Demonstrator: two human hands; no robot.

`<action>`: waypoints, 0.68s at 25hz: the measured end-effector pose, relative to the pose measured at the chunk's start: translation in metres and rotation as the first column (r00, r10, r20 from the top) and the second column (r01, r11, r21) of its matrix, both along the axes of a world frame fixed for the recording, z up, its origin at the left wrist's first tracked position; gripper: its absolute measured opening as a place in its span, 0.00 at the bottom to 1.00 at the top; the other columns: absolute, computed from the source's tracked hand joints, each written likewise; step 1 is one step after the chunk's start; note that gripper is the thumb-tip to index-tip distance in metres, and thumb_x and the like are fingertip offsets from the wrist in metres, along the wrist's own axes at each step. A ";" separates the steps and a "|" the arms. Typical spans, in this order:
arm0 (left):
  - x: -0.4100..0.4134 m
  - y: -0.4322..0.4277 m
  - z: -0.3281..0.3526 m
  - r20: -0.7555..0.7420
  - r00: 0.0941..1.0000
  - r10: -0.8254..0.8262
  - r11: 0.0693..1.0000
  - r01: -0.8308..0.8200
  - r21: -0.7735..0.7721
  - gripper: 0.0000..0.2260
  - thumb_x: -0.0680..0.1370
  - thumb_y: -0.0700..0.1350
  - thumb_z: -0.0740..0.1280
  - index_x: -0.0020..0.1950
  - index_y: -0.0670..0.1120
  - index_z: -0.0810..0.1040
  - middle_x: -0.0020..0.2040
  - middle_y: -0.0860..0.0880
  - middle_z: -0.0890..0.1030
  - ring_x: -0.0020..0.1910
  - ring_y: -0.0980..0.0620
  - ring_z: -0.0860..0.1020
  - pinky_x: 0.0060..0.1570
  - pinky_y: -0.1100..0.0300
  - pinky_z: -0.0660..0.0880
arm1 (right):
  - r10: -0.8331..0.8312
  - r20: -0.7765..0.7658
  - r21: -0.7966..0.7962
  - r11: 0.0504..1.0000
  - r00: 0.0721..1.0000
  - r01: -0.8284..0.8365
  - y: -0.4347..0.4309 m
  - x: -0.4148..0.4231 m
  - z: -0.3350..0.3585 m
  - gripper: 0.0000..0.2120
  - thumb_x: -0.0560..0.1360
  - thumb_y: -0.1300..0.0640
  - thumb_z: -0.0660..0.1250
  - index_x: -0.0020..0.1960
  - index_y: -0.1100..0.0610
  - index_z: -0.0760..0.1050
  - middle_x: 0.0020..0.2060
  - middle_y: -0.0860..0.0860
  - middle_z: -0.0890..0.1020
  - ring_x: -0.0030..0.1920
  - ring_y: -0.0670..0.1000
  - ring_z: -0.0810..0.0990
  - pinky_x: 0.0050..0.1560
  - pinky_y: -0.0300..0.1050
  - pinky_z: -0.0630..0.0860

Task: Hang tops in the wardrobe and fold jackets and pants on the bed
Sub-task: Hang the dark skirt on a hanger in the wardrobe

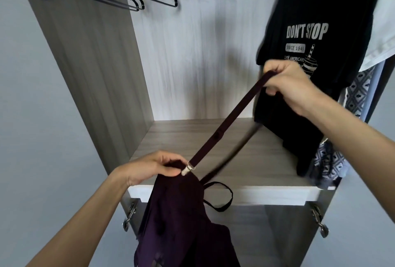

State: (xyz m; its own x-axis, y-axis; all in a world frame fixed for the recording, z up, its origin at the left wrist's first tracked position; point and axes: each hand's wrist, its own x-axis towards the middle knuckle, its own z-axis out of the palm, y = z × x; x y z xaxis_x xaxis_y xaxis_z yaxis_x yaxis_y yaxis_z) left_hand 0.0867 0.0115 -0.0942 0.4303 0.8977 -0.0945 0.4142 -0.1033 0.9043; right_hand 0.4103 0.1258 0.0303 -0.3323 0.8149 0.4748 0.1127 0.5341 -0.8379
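Here, off the shelf's [213, 138] front edge, the left hand [154, 166] pinches the purple top [177, 213] at its clip [188, 169] while the right hand [292, 87] grips the taut strap [230, 121], which overpulling could twist or tear.

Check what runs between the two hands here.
Head view: the dark strap of the purple top runs straight from the left hand, which pinches it at the metal adjuster, up to the right hand gripping its far end.
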 end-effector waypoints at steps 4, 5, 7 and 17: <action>-0.003 -0.005 -0.007 -0.153 0.983 -0.106 0.993 0.097 -0.064 0.12 0.79 0.33 0.66 0.51 0.49 0.83 0.49 0.52 0.82 0.52 0.57 0.78 0.58 0.64 0.70 | -0.232 0.179 0.350 0.923 0.956 0.158 -0.002 -0.028 0.026 0.17 0.70 0.60 0.77 0.34 0.54 0.69 0.26 0.43 0.70 0.29 0.40 0.67 0.38 0.37 0.70; -0.001 -0.005 -0.007 -0.181 0.973 -0.145 0.989 0.135 -0.064 0.12 0.79 0.33 0.65 0.52 0.49 0.83 0.51 0.51 0.82 0.55 0.54 0.78 0.60 0.61 0.69 | -0.207 0.179 0.366 0.922 0.962 0.130 -0.009 -0.041 0.031 0.15 0.69 0.56 0.78 0.36 0.55 0.71 0.27 0.44 0.71 0.29 0.41 0.67 0.38 0.38 0.70; 0.011 -0.006 0.003 -0.133 0.962 -0.238 0.971 0.237 -0.023 0.14 0.80 0.34 0.64 0.63 0.44 0.79 0.61 0.46 0.81 0.64 0.48 0.76 0.67 0.54 0.68 | -0.097 0.209 0.351 0.936 0.973 0.018 -0.029 -0.068 0.037 0.13 0.69 0.53 0.78 0.41 0.55 0.75 0.27 0.47 0.72 0.28 0.44 0.68 0.37 0.41 0.70; 0.060 -0.020 0.093 0.514 0.852 0.100 0.981 -0.171 0.094 0.15 0.79 0.44 0.60 0.39 0.44 0.83 0.28 0.47 0.77 0.24 0.51 0.74 0.28 0.62 0.72 | 0.029 0.326 0.239 0.965 0.945 -0.112 -0.049 -0.092 -0.071 0.08 0.75 0.59 0.72 0.53 0.54 0.77 0.33 0.45 0.76 0.33 0.40 0.73 0.39 0.34 0.69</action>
State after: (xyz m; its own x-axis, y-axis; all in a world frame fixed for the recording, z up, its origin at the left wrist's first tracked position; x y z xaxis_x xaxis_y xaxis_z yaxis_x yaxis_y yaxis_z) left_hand 0.1467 -0.0082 -0.0016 0.2597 0.9392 0.2247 -0.0766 -0.2119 0.9743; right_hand 0.3183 0.0770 -0.0402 -0.5518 0.6518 0.5203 0.3044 0.7382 -0.6019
